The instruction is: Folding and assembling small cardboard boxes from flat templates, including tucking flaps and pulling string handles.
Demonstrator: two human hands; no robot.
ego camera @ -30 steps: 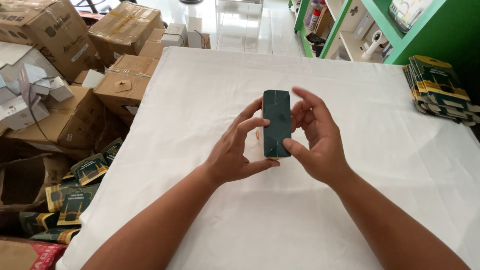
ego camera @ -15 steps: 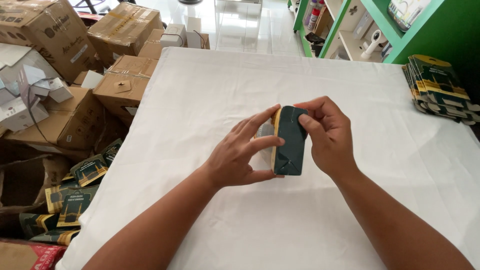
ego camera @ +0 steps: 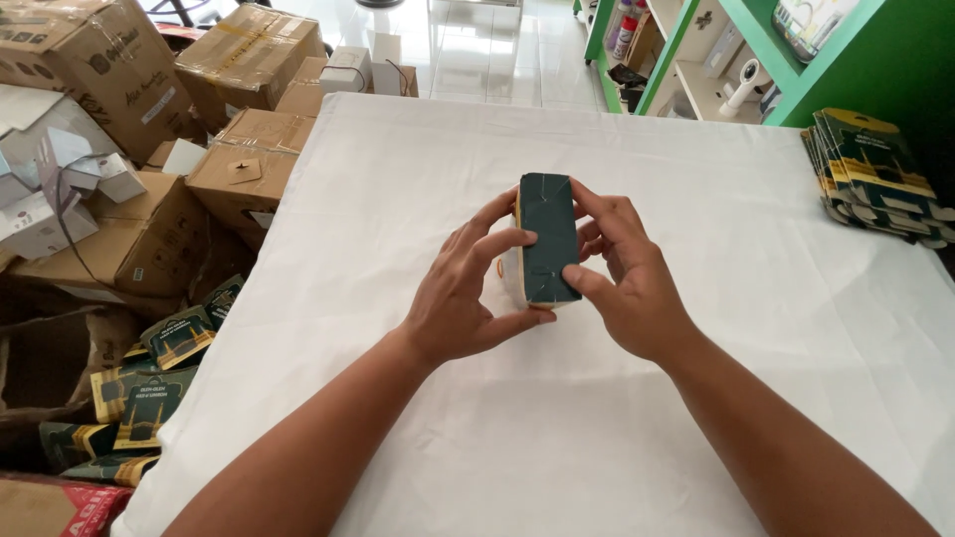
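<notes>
Both hands hold a small dark green carton (ego camera: 548,234) with a yellow edge above the white-clothed table (ego camera: 418,169). Its dark folded bottom faces me, long side running away from me. My left hand (ego camera: 468,288) grips the carton's left side, thumb under its near end and fingers curled over the side. From the right, my right hand (ego camera: 622,278) clasps it with the thumb on the near end and the fingers on the far right edge.
A stack of flat dark green and yellow cartons (ego camera: 875,174) lies at the table's right edge. More flat cartons (ego camera: 149,383) are on the floor at left. Brown cardboard boxes (ego camera: 149,119) pile up left of the table. Green shelves (ego camera: 696,55) stand behind.
The carton was tilted with its yellow side showing half a second ago. Now it is turned back so the dark bottom faces me, and my right fingers have shifted onto its edge.
</notes>
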